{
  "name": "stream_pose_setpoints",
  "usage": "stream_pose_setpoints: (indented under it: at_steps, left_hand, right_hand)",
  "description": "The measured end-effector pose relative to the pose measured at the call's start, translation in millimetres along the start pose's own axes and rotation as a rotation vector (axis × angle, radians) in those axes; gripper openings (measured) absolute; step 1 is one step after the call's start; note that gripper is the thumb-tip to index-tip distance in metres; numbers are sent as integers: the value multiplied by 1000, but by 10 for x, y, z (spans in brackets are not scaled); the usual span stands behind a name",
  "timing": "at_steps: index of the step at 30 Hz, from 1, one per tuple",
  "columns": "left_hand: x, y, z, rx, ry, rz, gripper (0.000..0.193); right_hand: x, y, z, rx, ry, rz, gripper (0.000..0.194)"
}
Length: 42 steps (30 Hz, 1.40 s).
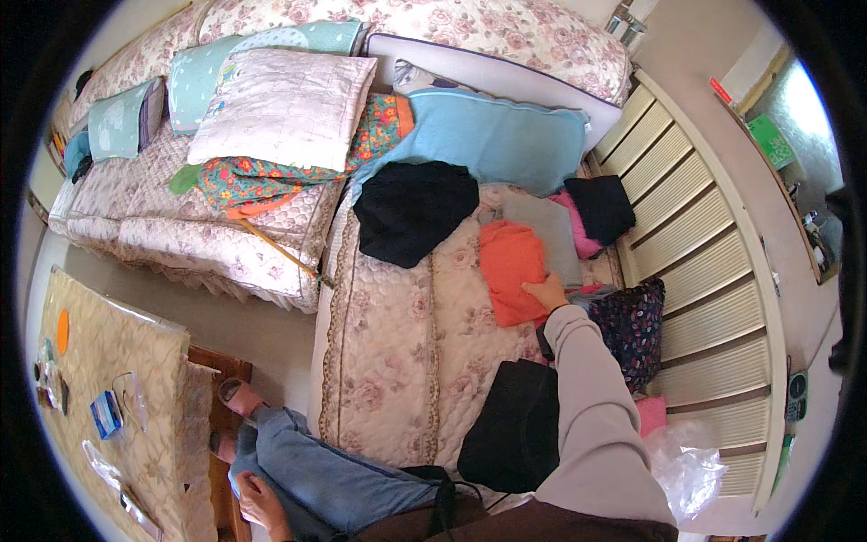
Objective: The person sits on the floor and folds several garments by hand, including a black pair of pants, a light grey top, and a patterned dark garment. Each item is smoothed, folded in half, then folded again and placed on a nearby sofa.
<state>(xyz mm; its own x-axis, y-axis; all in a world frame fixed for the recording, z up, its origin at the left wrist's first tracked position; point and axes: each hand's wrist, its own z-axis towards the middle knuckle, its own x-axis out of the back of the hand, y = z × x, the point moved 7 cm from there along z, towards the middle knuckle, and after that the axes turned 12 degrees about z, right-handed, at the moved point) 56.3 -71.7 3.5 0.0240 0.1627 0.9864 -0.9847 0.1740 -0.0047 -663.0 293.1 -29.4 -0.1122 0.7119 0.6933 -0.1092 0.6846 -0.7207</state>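
My right hand [547, 293], at the end of a light sleeve, grips the lower right edge of a folded orange garment [511, 271]. That garment lies on the floral quilted cover [379, 366], partly over a folded grey garment [542, 223]. Against my thigh in blue jeans [318, 467] rests my left hand [261, 501]; its fingers curl loosely and their inner side is hidden. A folded black garment [511, 427] lies close to my right forearm. Farther off, a bunched black garment [416, 210] sits on the cover.
Slatted backrest [704, 271] borders the right side, with a dark patterned cushion [630, 332] and clear plastic bag [684, 467] nearby. A light blue pillow [488, 135] lies beyond the clothes. On the left, a table [129, 339] holds a blue box [106, 413]. A stick [284, 251] crosses the neighbouring bed.
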Motion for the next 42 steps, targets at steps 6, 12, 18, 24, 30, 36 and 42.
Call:
stream_pose_setpoints:
  at_steps: [6,12,18,24,30,36,42]
  left_hand:
    - [-82,-88,-15,-8,-5,-26,9]
    - [-196,-104,52,7,-34,68,11]
    - [-161,-88,23,-22,5,64,12]
    - [-73,10,33,-7,-43,35,8]
    - [24,131,25,-25,-2,-46,6]
    - [73,147,20,-8,-54,-111,10]
    - [-72,21,6,75,-286,-172,21]
  right_hand:
    - [-263,-880,50,-130,-320,1162,29]
    - [-709,-2108,246,-162,-602,1590,37]
    - [-708,-1161,-52,86,83,-174,40]
    - [-328,23,-168,-102,87,-62,82]
    - [106,-174,488,-1,-19,-382,56]
    - [1200,-1223,495,422,237,-86,53]
    - [1709,-2807,-477,885,339,104,50]
